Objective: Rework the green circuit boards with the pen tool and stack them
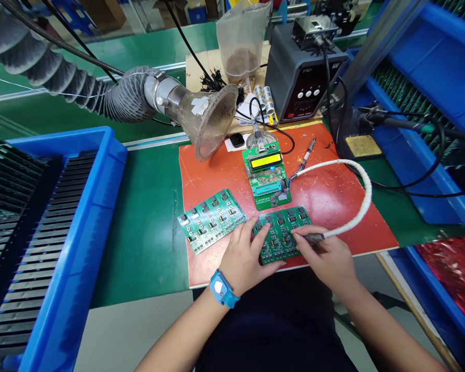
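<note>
My left hand (245,254) lies on the left edge of a green circuit board panel (282,233) on the orange mat (333,201), fingers spread flat and pressing it down. My right hand (327,256) is closed round a probe (313,237) whose tip touches the panel; a white spiral-wrapped cable (362,199) runs from it to a small green programmer board with a lit yellow display (266,170). A second green panel (211,219) lies to the left on the mat. A blue strap (222,289) is on my left wrist.
A fume hose with a clear funnel (201,113) hangs over the mat's back left. A soldering station (302,72) and iron stand (356,134) sit behind. A blue crate with black slotted racks (42,232) stands at the left; blue bins (442,103) at the right.
</note>
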